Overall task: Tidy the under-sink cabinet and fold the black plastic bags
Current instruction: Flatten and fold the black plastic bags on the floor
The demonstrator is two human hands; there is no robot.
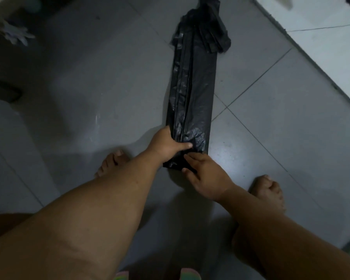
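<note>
Left hand [166, 145]: set on the near end of the black plastic bag [192, 93], thumb stretched out across the top of the plastic, the other fingers curled over the bag's left edge and holding it.

Right hand [205, 174]: at the very near edge of the same bag, fingers bent and pinching the plastic at that end; the fingertips are partly lost in the dark folds. The two hands lie close together, the left slightly farther from the person than the right.

Black plastic bag: folded lengthwise into a long narrow strip, lying flat on the floor [89, 77] and running straight away from the person. Surface wrinkled, with several lengthwise creases along its left side. Far end bunched and ruffled.

Second piece of black plastic [216, 35]: folded, lying at a slant across the far right corner of the strip and overlapping it.

Floor: grey tiles with thin grout lines, glossy under a patch of light beside the right hand.

Bare feet: left foot [112, 161] just left of the left forearm, right foot [270, 193] to the right of the right wrist.

White surface [321, 37]: upper right, meeting the floor along a slanted edge.

Pale crumpled thing [16, 34]: upper left, blurred; cannot tell what it is.
</note>
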